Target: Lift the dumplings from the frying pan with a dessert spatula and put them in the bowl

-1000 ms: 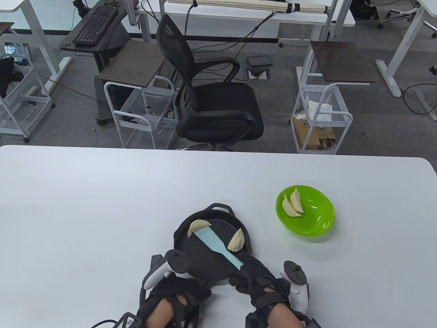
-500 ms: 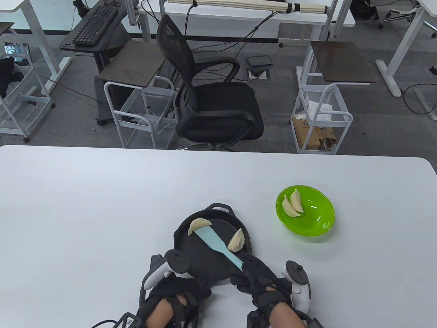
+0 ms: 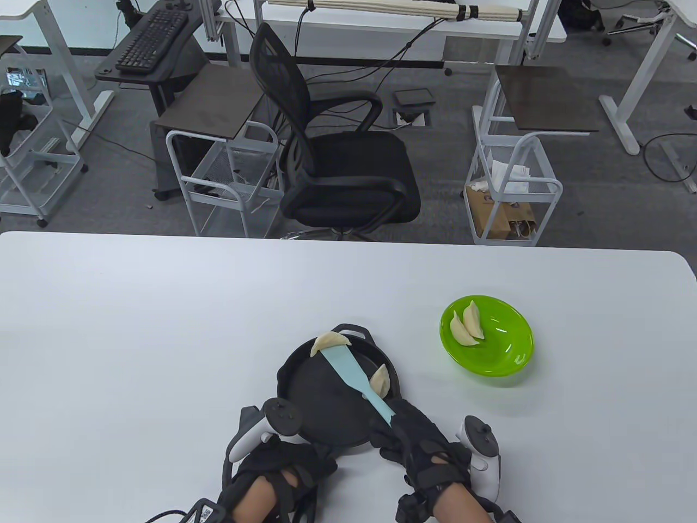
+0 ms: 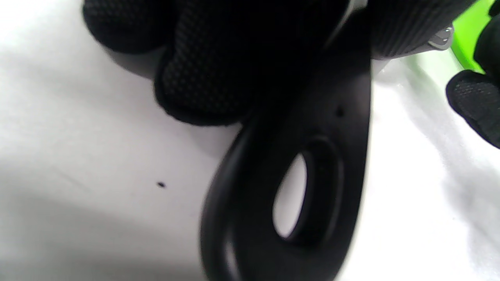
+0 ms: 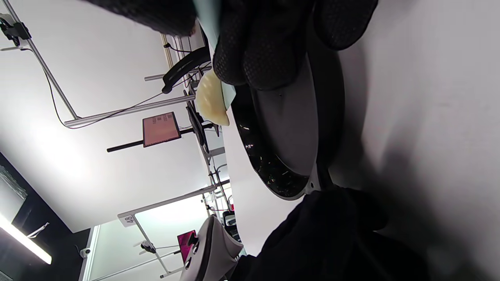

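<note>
Looking from the table view, we find the right hand [image 3: 422,444] curled round the pale blue dessert spatula [image 3: 356,379]; the glove hides the handle's end. Its flat blade carries one crescent dumpling [image 3: 330,342] above the far rim of the black frying pan [image 3: 321,400]. A second dumpling [image 3: 380,381] lies inside the pan, partly covered by the spatula. The left hand [image 3: 286,466] grips the pan's looped handle [image 4: 297,187]. Right of the pan, well apart, the glossy green bowl [image 3: 509,348] holds two dumplings [image 3: 466,326].
</note>
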Demonstrator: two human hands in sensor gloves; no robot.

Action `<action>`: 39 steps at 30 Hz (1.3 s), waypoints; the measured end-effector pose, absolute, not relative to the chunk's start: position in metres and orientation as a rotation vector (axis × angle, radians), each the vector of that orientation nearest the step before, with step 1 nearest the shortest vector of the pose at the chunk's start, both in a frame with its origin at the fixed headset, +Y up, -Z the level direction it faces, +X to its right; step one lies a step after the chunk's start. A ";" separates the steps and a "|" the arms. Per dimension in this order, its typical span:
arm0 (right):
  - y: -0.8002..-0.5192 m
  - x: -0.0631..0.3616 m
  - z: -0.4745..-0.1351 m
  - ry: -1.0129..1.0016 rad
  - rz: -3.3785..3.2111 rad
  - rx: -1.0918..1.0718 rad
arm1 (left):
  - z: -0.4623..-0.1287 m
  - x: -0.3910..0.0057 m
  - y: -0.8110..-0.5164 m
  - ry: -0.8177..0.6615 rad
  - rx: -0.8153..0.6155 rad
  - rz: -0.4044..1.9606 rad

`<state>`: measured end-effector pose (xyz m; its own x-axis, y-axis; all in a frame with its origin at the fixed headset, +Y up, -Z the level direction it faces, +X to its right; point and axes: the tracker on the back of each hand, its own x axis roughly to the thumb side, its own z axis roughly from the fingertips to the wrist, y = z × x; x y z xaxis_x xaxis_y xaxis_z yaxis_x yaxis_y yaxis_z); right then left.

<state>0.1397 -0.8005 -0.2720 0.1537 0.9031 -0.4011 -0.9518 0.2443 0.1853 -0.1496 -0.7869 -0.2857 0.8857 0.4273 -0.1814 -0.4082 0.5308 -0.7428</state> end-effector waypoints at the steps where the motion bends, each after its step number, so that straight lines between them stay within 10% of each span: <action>1: -0.799 0.142 -0.272 0.462 1.326 -0.127 | -0.286 -0.150 -0.787 -0.024 -0.880 0.498; 39: -0.782 0.210 -0.267 -0.028 1.193 -0.383 | -0.286 -0.151 -0.787 -0.019 -0.877 0.502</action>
